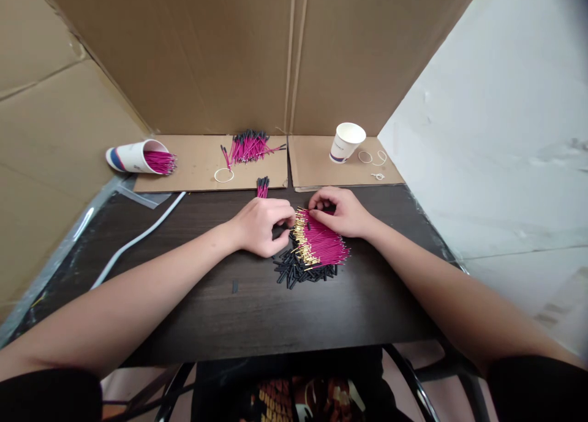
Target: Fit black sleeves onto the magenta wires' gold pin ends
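Wire pile (325,243) lies on the desk (193,318), black tubes (294,274) along its near edge. Half-curled left hand (264,226): beside its gold tips (301,239). Loosely curled right hand (342,212): at its far side. I cannot tell what either holds. Keep tips aligned; handle wires singly.

Left hand (263,227) hides near end of small pink bundle (262,189). Upright cup (345,149), tabletop's (206,324) far right corner: print too small to read. Sleeves (50,396) cut off.
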Motion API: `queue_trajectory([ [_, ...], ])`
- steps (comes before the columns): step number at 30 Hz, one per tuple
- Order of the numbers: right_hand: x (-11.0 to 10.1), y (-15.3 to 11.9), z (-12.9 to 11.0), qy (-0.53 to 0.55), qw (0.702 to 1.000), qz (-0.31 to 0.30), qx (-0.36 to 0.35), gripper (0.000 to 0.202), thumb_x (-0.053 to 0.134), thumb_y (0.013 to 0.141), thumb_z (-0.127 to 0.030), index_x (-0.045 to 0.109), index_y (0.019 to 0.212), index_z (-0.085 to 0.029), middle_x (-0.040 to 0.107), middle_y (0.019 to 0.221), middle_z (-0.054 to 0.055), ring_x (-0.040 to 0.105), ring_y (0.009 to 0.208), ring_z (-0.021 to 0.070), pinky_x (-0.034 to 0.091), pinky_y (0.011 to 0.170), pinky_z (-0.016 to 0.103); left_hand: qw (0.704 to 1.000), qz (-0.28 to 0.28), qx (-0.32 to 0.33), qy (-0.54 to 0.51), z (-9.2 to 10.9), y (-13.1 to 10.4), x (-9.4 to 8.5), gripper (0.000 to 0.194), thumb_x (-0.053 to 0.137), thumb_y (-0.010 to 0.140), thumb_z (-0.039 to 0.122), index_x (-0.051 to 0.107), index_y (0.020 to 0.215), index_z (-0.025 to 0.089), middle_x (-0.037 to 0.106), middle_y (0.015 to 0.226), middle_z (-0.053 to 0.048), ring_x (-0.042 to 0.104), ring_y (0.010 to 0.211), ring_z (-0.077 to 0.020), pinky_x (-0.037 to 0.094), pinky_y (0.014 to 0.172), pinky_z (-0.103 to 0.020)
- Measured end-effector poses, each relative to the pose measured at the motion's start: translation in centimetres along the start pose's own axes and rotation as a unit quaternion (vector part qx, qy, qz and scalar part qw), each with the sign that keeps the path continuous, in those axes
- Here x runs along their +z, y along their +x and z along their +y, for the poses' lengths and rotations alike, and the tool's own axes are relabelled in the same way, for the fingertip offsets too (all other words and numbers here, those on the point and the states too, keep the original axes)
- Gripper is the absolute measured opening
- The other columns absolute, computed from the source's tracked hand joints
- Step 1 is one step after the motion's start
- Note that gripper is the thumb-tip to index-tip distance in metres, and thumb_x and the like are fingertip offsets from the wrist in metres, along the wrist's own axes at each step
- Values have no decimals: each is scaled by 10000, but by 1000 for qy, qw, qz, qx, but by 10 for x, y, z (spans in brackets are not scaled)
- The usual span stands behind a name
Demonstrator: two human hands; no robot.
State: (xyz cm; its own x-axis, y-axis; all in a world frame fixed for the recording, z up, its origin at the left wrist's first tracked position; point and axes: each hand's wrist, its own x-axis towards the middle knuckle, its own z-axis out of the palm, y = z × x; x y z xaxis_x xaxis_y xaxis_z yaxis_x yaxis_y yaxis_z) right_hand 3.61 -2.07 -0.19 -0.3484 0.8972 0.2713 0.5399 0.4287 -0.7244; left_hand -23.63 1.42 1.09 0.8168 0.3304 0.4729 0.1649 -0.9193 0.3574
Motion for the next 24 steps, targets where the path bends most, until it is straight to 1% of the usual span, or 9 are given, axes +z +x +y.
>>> queue_trajectory([
  [3,-3,1,3,11,1000,-9,8,87,668,887,-225,753,897,-210,736,860,30,606,768,178,476,759,343,1000,-1,-1,0,-1,0,2,80,629,857,231,684,883,179,616,764,-12,558,650,-155,487,622,-302],
  [6,-9,1,6,31,999,-24,22,137,627,845,-187,749,905,-204,752,860,31,588,740,173,468,730,341,999,34,-29,25,-1,1,5,111,624,938,243,699,892,176,621,759,-12,576,658,-151,485,631,-294],
  [9,-13,2,7,36,998,-45,11,112,632,818,-182,719,885,-205,735,859,28,574,744,171,475,730,341,996,53,-52,41,-1,1,7,141,613,990,244,707,915,171,642,777,-16,598,674,-145,491,644,-284],
  [14,-16,2,2,5,998,-52,-25,55,665,859,-204,715,882,-204,708,856,27,591,767,169,489,754,340,996,54,-48,49,-2,1,9,142,617,997,240,713,921,169,645,785,-13,604,683,-143,493,651,-283],
  [19,-17,1,-3,-38,997,-42,-48,87,667,905,-212,751,889,-196,718,862,42,619,764,171,501,748,337,996,54,-48,50,-3,1,10,145,617,995,244,718,919,174,652,785,-15,609,685,-146,498,650,-287],
  [24,-15,0,-5,-53,997,-33,-54,99,674,943,-222,746,883,-192,722,858,51,627,748,175,513,736,341,996,58,-47,49,-3,1,10,144,624,997,243,716,910,174,653,786,-14,608,684,-145,496,645,-290],
])
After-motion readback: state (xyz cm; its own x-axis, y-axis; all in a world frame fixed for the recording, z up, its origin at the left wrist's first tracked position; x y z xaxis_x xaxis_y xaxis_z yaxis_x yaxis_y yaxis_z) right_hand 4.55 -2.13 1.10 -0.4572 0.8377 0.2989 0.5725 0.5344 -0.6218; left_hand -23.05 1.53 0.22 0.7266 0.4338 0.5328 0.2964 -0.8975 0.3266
